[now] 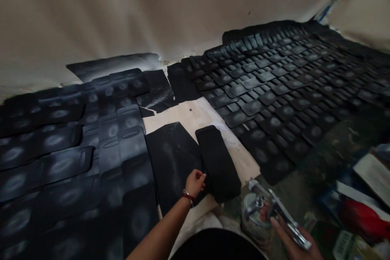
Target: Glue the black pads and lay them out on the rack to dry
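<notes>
In my right hand (283,227) is a metal spray gun (282,211), with a round cup (252,207) under its front and its nozzle pointing away from me. My left hand (196,183) has its fingers curled together beside the left edge of a thick black pad (217,162) with rounded corners. Whether the fingertips grip anything is too small to make out. Below that hand lies a flat black sheet (170,162) with a faint pale streak. Both pieces rest on a light-coloured board (195,113).
Overlapping black pieces with pale sprayed spots (70,162) cover the left side. Dense rows of similar black pieces (274,89) spread to the right. A pale curtain-like wall (152,12) rises behind. A red item (362,219) lies among clutter at lower right.
</notes>
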A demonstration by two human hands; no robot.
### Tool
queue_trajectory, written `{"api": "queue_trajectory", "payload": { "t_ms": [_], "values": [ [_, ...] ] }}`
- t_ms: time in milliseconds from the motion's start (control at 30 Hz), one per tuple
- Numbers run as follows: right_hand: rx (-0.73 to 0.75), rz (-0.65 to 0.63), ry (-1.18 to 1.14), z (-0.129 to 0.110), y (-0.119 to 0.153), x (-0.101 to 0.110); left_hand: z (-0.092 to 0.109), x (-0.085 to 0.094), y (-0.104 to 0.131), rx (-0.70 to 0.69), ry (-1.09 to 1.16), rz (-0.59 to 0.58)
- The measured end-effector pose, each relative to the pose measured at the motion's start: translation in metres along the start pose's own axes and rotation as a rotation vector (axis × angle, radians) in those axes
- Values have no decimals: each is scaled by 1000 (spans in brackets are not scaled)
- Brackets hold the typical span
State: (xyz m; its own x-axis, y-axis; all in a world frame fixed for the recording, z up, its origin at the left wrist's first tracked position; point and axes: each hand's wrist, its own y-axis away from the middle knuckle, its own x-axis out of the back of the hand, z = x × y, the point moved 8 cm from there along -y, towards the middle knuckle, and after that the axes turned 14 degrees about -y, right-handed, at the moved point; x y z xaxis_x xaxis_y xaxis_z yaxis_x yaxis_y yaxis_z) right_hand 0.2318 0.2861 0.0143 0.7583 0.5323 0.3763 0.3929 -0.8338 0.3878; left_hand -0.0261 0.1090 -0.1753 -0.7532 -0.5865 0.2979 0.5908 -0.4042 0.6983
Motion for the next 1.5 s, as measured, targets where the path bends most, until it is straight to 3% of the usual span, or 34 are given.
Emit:
{"api": "queue_trajectory", "payload": {
  "t_ms": [67,167,300,467,567,733,900,1100,1333,1500],
  "values": [
    [-21,-136,-105,8,-3,-5,0,-27,21,11,-193,100],
    [3,-254,-203,11,-3,-9,11,-45,36,-21,-444,203],
    [16,-327,-246,16,7,-5,16,-48,43,10,-476,270],
    [23,-311,-282,18,13,1,10,-43,56,46,-377,379],
    [38,-317,-283,18,14,0,11,-41,66,19,-428,450],
    [39,-269,-274,28,10,8,9,-46,64,-8,-541,356],
    [-5,-286,-257,40,11,16,6,-45,60,-76,-505,364],
    [-2,-348,-277,32,14,8,-10,-54,55,-7,-254,274],
    [14,-210,-239,29,4,18,-13,-65,57,98,45,160],
    [-2,-303,-210,40,8,25,-9,-71,61,130,217,111]
  ]
}}
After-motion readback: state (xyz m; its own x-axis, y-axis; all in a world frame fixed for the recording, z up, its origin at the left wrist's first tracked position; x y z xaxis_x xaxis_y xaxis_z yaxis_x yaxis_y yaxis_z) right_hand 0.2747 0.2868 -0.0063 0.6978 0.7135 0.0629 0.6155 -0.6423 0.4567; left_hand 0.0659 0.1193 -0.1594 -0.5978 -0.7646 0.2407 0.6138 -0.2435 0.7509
